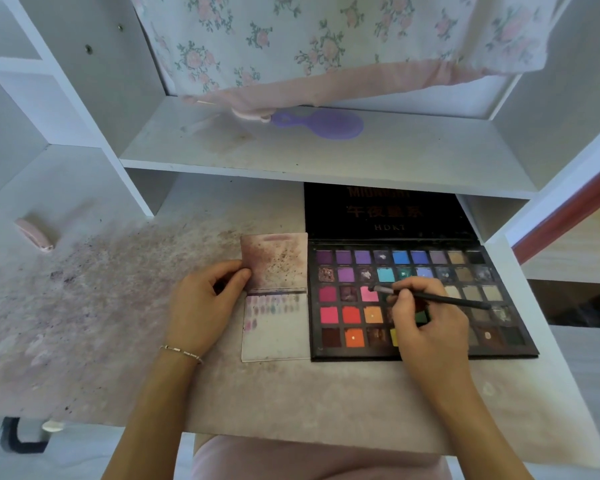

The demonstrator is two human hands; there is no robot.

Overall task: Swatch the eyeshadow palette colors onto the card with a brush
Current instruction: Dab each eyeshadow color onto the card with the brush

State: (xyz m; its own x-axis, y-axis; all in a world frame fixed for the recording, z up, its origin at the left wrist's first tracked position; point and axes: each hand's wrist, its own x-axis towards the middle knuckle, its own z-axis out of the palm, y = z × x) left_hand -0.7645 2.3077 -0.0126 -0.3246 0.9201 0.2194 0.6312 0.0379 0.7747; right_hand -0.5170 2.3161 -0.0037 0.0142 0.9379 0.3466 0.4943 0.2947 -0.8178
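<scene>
Your brush [430, 296] tip sits at the top edge of the pink pan in the open palette [499, 344], pinched in your right hand [426, 320]. Card [274, 337] lies touching the palette's left edge; your left hand [205, 303] pinches its left side. Both on the powder-stained surface [118, 306]. Purple hairbrush [321, 123] on the shelf above.

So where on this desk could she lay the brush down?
Free: the powder-stained patch left of the left hand, and the strip in front of the card and palette, toward the desk edge. Crowded: card and palette touch, with the right hand holding the brush over the pans.
</scene>
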